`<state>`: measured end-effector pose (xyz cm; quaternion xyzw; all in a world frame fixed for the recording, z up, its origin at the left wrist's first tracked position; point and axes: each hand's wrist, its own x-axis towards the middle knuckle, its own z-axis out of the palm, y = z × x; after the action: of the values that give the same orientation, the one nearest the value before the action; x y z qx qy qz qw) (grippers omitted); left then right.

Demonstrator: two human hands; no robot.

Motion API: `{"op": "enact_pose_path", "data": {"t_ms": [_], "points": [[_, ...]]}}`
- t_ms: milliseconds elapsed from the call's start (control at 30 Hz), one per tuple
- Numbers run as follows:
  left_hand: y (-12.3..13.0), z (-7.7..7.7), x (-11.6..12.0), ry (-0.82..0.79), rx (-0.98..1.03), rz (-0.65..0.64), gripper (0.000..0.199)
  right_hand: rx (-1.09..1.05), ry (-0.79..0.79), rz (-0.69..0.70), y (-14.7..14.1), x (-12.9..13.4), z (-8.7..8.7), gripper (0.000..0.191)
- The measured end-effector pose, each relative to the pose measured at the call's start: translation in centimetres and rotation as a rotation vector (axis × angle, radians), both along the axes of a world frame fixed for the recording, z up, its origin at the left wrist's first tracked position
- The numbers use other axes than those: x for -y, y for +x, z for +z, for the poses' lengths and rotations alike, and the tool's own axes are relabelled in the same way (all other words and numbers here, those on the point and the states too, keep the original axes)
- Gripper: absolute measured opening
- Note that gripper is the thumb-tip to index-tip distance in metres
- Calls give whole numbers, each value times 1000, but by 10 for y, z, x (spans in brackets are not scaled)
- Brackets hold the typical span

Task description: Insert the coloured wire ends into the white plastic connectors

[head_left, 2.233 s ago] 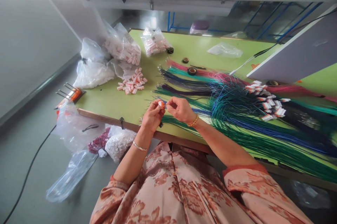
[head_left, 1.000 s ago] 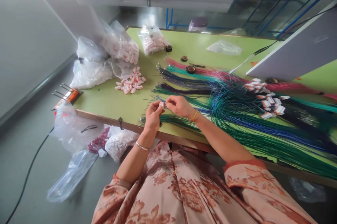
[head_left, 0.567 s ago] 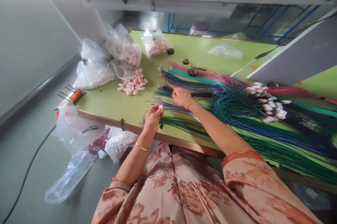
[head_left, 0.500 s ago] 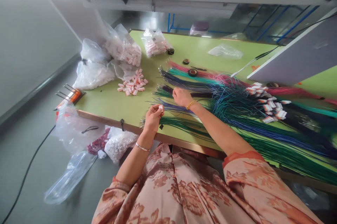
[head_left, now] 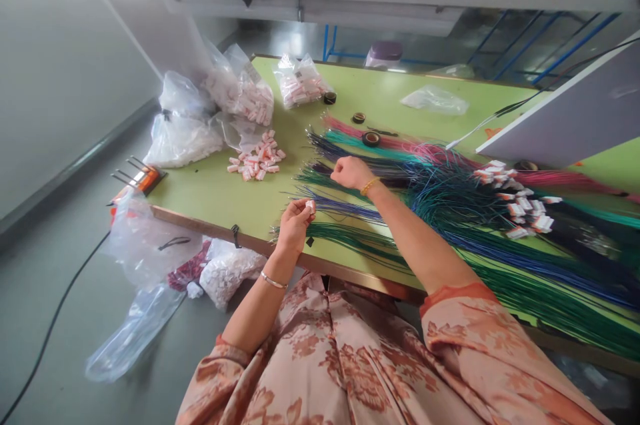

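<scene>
Between the thumb and fingers of my left hand is a small white-and-orange connector housing, held above the near edge of the table. My right hand is closed over the dark wires, fingers curled; what they grip is hidden. Blue wires and green wires lie in bundles close to both hands, bare ends pointing left. Farther right, several wires end in a cluster of white-and-orange connectors. A loose pile of similar housings lies to the left.
Bags of housings stand at the back of the green table. Black tape rolls sit by pink wires. A grey panel rises at right. An orange pronged device is at the left corner.
My right hand has shifted slightly toward the back of the table, still closed. My left hand keeps the connector housing almost in place. The whole view has shifted a little.
</scene>
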<state>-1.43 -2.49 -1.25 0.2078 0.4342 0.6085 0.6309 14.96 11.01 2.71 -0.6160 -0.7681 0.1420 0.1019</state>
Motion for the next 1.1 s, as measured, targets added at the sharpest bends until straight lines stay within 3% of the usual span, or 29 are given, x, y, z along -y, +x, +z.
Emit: {"op": "enact_pose_path", "data": {"t_ms": [200,367,533,667,900,1100], "points": [[1,0,0,-3,-8,7,27,-207,12,-15,11,-8,12,14],[3,3,2,9,-8,18,27,-573,-9,128,-12,-4,13,15],[6,9,2,55,33,7,28,-791,-21,277,-35,14,31,18],[7,14,0,72,120,-1,25,-861,-29,299,-32,35,42,18],[9,20,-3,71,205,-70,21,-803,-135,225,-11,70,19,19],[9,20,-4,50,212,-80,22,-762,-69,218,-3,90,3,20]]}}
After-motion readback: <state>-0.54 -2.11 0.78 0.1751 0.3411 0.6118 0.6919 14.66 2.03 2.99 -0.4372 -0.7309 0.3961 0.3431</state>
